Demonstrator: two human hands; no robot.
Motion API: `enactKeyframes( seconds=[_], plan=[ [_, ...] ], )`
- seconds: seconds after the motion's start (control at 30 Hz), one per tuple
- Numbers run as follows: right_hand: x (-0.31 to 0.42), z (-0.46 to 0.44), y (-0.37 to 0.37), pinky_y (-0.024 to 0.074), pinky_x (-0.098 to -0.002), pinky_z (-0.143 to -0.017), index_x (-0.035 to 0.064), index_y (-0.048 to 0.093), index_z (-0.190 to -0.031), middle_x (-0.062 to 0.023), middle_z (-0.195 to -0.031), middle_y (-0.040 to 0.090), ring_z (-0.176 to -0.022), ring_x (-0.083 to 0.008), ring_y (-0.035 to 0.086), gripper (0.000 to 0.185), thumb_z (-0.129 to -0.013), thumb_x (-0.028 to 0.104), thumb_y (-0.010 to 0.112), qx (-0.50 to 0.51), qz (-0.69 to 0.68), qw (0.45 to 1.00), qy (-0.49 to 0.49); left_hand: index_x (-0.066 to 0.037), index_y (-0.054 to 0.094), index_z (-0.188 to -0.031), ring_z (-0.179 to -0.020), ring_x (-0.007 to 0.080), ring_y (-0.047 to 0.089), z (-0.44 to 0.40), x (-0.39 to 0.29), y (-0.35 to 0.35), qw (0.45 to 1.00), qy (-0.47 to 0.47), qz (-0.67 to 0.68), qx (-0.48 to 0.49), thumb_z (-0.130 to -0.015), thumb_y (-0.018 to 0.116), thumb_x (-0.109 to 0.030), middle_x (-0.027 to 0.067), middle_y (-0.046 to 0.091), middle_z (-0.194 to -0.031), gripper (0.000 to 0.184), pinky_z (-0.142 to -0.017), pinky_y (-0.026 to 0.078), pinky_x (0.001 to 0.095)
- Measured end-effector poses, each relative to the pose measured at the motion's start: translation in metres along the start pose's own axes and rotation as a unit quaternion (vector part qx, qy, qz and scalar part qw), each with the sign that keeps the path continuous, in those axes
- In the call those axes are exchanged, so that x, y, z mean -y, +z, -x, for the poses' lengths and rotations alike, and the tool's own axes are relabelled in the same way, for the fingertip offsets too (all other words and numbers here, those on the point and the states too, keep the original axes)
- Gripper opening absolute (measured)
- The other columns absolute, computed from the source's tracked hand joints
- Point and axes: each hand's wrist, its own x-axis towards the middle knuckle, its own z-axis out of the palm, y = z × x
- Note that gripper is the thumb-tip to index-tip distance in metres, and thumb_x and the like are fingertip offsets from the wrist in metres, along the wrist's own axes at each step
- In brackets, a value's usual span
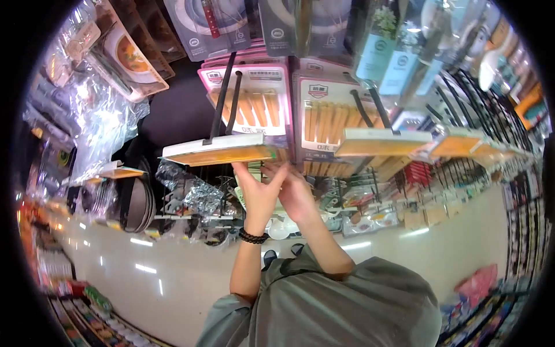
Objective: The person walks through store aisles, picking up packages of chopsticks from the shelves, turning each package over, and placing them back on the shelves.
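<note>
Packs of wooden chopsticks on pink and white cards hang on black hooks, one pack [248, 98] at centre and another [332, 115] to its right. Below the left pack, behind a price-label holder [219, 151], my left hand [258, 191] is raised with its thumb spread; its fingertips are hidden by the holder. Close beside it, my right hand [295, 194] reaches up near the lower edge of the packs, its fingers partly hidden. Whether either hand grips anything cannot be made out. A dark beaded bracelet [253, 235] circles the left wrist.
Plastic-wrapped goods [104, 121] hang at the left, above dark round pans [137, 202]. Blue-carded packs [399, 63] hang at the upper right. More label holders [383, 143] and hooks jut out from the rack. A glossy floor [156, 277] lies below.
</note>
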Motion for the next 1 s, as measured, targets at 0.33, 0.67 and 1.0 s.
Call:
enactKeyframes(
  seconds=[0.33,0.67,1.0],
  plan=[
    [-0.042,0.048,0.033,0.0476,-0.0318,-0.099,0.0023,0.045,-0.137,-0.0117,-0.132,0.058,-0.119,-0.0198,0.058,0.038,-0.102,0.015,0.051,-0.122,0.121,0.984,-0.042,0.005,0.019,-0.15,-0.131,0.0421,0.035,0.008,-0.003,-0.02,0.988,0.086,-0.112,-0.067,-0.065,0.092,-0.025,0.0279,0.034,-0.141,0.116,-0.11,0.029,0.0511],
    [-0.076,0.107,0.034,0.0421,-0.0306,-0.104,-0.0001,0.039,-0.146,-0.0081,-0.138,0.053,-0.125,-0.0161,0.052,0.049,-0.104,0.021,0.052,-0.13,0.178,0.974,-0.051,-0.001,0.036,-0.144,-0.124,0.04,0.036,0.043,-0.011,-0.055,0.985,0.125,-0.068,-0.102,-0.06,0.09,-0.022,0.0233,0.04,-0.135,0.102,-0.101,0.029,0.0545],
    [-0.083,0.154,0.032,0.0472,-0.029,-0.093,0.0,0.049,-0.138,-0.0059,-0.125,0.061,-0.109,-0.0121,0.059,0.039,-0.104,0.019,0.049,-0.077,0.22,0.971,-0.047,-0.005,0.038,-0.146,-0.128,0.0375,0.036,0.084,-0.042,-0.084,0.986,0.122,-0.074,-0.081,-0.062,0.089,-0.014,0.0204,0.036,-0.136,0.099,-0.106,0.031,0.0513]
  ],
)
